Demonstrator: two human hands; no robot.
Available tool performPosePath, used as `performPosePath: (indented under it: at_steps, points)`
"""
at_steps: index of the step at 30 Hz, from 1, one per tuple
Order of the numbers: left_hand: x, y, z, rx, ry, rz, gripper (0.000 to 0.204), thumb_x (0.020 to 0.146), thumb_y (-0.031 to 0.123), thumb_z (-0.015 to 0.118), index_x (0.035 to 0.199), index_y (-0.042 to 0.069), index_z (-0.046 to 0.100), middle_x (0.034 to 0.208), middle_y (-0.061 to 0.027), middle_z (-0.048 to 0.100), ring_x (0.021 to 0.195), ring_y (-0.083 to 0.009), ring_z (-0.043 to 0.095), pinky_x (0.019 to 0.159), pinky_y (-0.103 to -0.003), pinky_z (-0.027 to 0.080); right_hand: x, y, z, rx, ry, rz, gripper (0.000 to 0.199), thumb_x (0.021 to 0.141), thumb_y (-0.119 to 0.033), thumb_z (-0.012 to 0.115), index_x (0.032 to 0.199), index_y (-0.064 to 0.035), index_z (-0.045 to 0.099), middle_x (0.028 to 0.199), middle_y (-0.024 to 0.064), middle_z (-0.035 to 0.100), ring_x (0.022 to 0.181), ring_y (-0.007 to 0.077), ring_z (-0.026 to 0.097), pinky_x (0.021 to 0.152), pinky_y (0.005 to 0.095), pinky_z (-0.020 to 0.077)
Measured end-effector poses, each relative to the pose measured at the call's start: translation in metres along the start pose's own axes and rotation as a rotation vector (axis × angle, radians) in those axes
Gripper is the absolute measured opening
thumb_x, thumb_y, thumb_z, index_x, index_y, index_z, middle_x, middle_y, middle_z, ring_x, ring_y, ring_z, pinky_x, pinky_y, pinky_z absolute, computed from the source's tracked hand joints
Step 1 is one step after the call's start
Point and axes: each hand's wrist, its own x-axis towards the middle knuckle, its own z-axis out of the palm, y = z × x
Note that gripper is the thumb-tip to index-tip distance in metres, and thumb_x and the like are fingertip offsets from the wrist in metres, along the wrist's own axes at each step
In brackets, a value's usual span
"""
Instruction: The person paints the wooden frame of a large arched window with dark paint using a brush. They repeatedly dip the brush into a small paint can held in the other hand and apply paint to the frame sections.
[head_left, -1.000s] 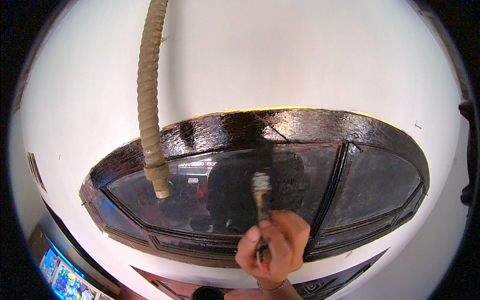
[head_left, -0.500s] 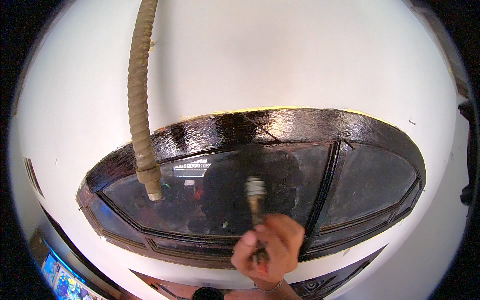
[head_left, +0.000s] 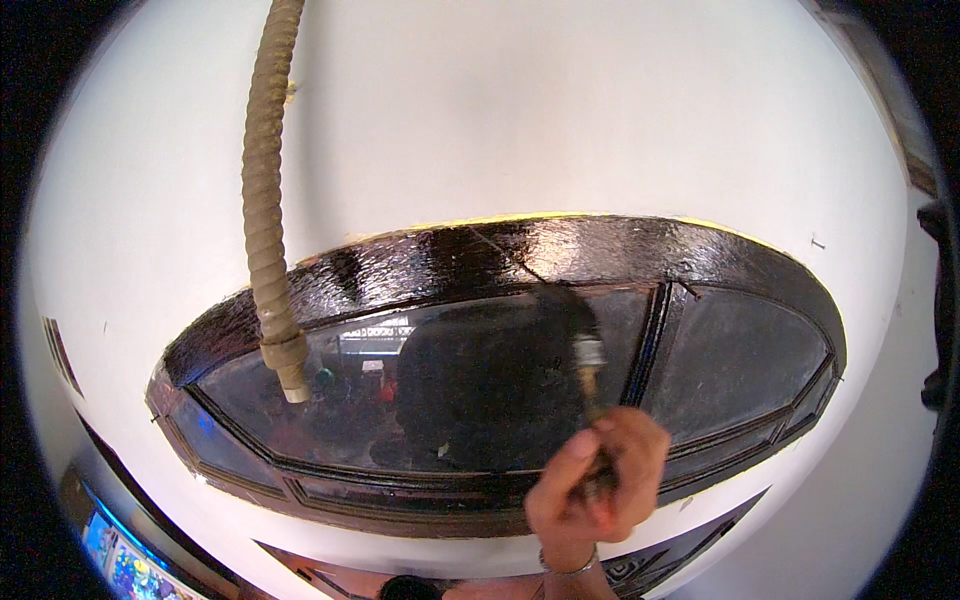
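Observation:
My right hand (head_left: 600, 480) is closed around the handle of a paintbrush (head_left: 589, 352), whose metal ferrule and dark bristles point upward. The bristle end blurs against the lower edge of a glossy dark-brown arched frame (head_left: 440, 260), near its middle. Whether the bristles touch the wood, I cannot tell. Behind the brush is a dark glass pane (head_left: 480, 390), divided from a smaller right pane (head_left: 745, 365) by a slanting dark bar (head_left: 648, 350). A bracelet or band circles my right wrist. My left hand is out of view.
A beige corrugated hose (head_left: 265, 180) hangs down in front of the frame's left part. White wall (head_left: 560, 120) surrounds the arch, with a yellow line along its upper edge. A small nail (head_left: 818, 243) sticks out at right. A lit screen (head_left: 130, 560) glows at lower left.
My right hand and the paintbrush have moved right, with the brush slightly higher against the frame's lower edge. The view has shifted a little, so the hose appears farther left.

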Motion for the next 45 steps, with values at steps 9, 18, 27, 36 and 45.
performPosePath:
  at_steps: [9,18,27,36,45]
  points:
    - [-0.002,-0.001,0.001,0.005,-0.003,0.006,0.116,0.052,0.039,0.099,0.143,0.001,0.038,0.136,-0.0228,0.057,0.123,-0.0388,0.059,0.104,-0.051,0.048,0.002,0.015,-0.005,-0.116,0.318,0.179,0.016,0.094,-0.001,0.059,0.108,0.0060,0.056,0.102,0.0205,0.061,0.091,0.0308,0.060,0.082,0.0401,0.0498]
    - [-0.006,-0.005,-0.001,0.020,0.005,0.017,0.118,0.051,0.041,0.099,0.144,0.001,0.038,0.136,-0.0231,0.057,0.123,-0.0394,0.059,0.104,-0.051,0.047,-0.003,-0.006,-0.001,-0.051,0.092,-0.010,0.018,0.092,-0.004,0.061,0.108,0.0042,0.057,0.099,0.0189,0.062,0.085,0.0320,0.060,0.076,0.0409,0.0496]
    - [-0.041,-0.039,-0.006,0.074,0.010,0.050,0.119,0.051,0.042,0.099,0.144,0.000,0.038,0.136,-0.0234,0.056,0.123,-0.0400,0.058,0.104,-0.051,0.047,-0.017,-0.024,-0.014,0.221,-0.121,0.146,0.027,0.101,-0.017,0.058,0.116,0.0052,0.052,0.109,0.0175,0.060,0.095,0.0225,0.058,0.088,0.0360,0.0475]
    - [-0.074,-0.044,-0.002,0.152,0.009,0.072,0.120,0.051,0.044,0.100,0.144,0.000,0.037,0.136,-0.0237,0.056,0.123,-0.0406,0.058,0.104,-0.052,0.047,-0.031,-0.003,-0.084,0.930,-0.792,0.368,0.032,0.087,-0.022,0.079,0.099,-0.0032,0.057,0.091,0.0162,0.069,0.083,0.0317,0.067,0.077,0.0432,0.0538]
    - [-0.030,0.060,0.005,0.035,0.115,0.417,0.115,0.059,0.037,0.098,0.147,0.001,0.034,0.135,-0.0298,0.054,0.119,-0.0441,0.060,0.096,-0.052,0.053,-0.044,0.007,-0.087,0.775,-1.280,0.017,0.023,0.082,-0.010,0.081,0.100,-0.0067,0.067,0.087,0.0119,0.073,0.075,0.0283,0.068,0.067,0.0393,0.0526]
